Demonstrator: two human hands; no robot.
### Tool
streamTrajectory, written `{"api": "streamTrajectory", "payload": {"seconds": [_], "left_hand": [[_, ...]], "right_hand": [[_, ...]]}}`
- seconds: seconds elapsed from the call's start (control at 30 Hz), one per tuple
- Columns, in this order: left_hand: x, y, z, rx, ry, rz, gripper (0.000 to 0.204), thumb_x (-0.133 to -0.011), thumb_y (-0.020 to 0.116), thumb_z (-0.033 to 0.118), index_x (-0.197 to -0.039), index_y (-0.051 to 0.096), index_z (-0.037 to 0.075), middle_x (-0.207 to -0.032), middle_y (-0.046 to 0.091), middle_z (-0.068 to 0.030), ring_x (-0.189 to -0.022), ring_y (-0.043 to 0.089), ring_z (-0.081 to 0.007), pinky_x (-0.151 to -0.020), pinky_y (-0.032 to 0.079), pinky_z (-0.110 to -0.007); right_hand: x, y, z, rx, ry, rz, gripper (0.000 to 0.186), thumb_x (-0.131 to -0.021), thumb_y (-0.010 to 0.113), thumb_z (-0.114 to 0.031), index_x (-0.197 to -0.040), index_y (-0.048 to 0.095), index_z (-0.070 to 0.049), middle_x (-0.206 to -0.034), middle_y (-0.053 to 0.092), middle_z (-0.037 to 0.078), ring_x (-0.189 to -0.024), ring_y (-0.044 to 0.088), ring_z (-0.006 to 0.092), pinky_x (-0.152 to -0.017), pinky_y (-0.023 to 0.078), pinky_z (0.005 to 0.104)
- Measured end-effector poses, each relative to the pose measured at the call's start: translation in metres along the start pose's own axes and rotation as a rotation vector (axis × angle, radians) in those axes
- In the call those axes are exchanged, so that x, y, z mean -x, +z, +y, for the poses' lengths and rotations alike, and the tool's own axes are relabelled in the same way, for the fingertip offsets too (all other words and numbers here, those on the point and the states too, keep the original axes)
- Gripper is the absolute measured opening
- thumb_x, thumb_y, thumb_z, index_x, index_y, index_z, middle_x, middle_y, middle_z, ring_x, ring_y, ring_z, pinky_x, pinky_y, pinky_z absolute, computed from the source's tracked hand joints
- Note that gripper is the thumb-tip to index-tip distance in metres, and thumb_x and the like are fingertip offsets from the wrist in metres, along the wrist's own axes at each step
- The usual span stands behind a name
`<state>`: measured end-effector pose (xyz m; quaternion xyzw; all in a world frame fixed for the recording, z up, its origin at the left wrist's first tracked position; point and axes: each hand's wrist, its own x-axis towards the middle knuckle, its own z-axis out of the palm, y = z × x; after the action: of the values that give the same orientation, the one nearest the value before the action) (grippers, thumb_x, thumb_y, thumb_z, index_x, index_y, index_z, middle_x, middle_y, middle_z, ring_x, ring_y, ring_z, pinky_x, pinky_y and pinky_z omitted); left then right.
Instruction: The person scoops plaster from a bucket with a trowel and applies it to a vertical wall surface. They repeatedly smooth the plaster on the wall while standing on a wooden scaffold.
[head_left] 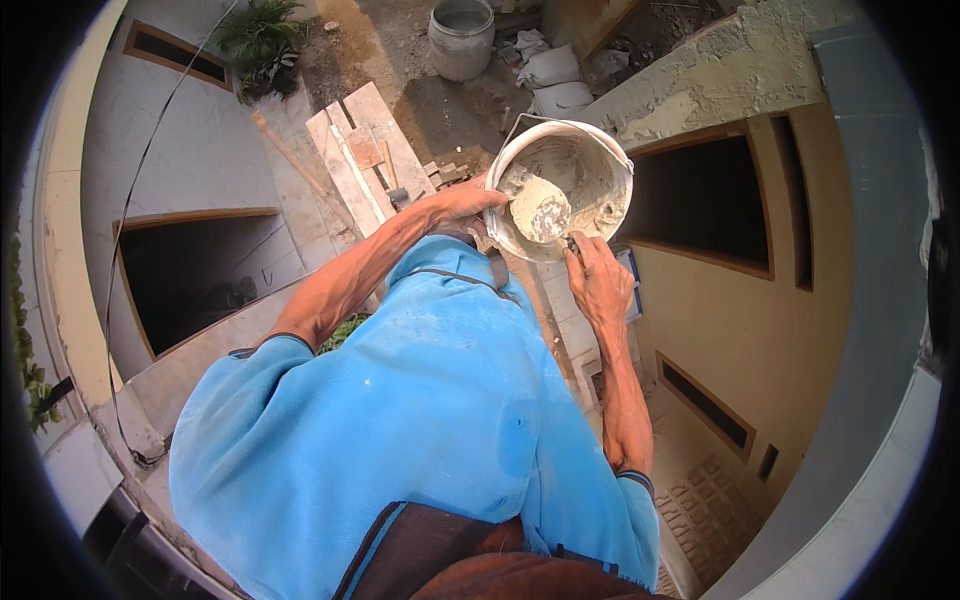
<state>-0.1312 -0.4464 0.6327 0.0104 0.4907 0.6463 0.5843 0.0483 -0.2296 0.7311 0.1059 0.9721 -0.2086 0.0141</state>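
Note:
A white bucket (618, 165) with a wire handle is held up in front of me, its inside walls smeared with pale wet mortar. My left hand (468, 203) grips the rim on the left side, thumb over the edge. At the near right rim, my right hand (602, 280) is closed round the dark handle of what looks like a trowel. A rounded heap of mortar (541, 209) lies on the tool and hides its blade. More mortar clings to the bucket's right inner side.
Below to the left are wooden planks (355, 135) with a hammer (392, 175) on them. Farther off stand a large grey tub (461, 45) and white sacks (552, 68). A partly plastered wall (690, 90) with a dark window opening (700, 205) rises on the right. A cable (150, 150) hangs at left.

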Motion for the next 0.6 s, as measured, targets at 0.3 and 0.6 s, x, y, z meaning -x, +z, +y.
{"api": "streamTrajectory", "payload": {"seconds": [0.3,0.6], "left_hand": [[0.002,-0.011,-0.04,0.365,0.053,0.003,0.041,-0.092,0.057,0.006,-0.13,0.042,0.001,-0.118,0.057,-0.0133,-0.101,0.072,-0.0267,-0.09,0.066,-0.046],[-0.004,-0.01,-0.042,0.493,0.059,0.136,0.05,-0.087,0.059,0.005,-0.132,0.044,-0.01,-0.128,0.063,-0.0258,-0.109,0.072,-0.032,-0.094,0.064,-0.042]], "right_hand": [[0.009,0.015,0.008,-0.338,0.229,0.114,0.029,-0.092,0.072,-0.02,-0.115,0.068,-0.002,-0.106,0.069,0.017,-0.092,0.067,0.037,-0.08,0.051,0.0424],[0.013,0.039,0.024,-0.494,0.377,0.111,0.03,-0.093,0.075,-0.023,-0.106,0.066,0.002,-0.085,0.063,0.017,-0.077,0.06,0.0256,-0.072,0.049,0.0392]]}}
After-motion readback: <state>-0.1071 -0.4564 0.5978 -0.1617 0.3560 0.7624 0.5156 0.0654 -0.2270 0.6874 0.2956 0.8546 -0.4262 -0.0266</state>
